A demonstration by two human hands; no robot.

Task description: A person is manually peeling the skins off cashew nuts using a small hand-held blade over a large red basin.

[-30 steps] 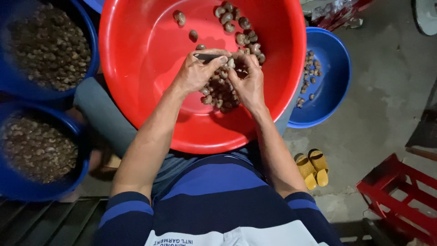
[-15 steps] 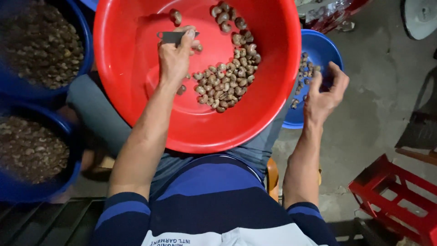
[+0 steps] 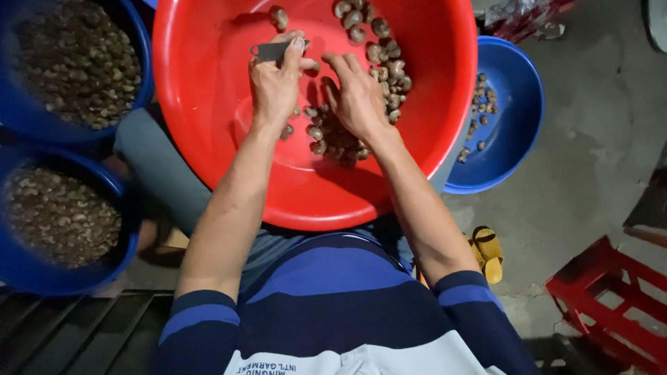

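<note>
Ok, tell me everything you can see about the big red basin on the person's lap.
The red basin is round, glossy and looks like plastic, with a smooth rolled rim. It rests tilted on the person's lap. Brown nuts lie heaped toward its middle and far right. Both hands are inside: the left hand holds a small grey blade, the right hand rests on the nuts.
</note>
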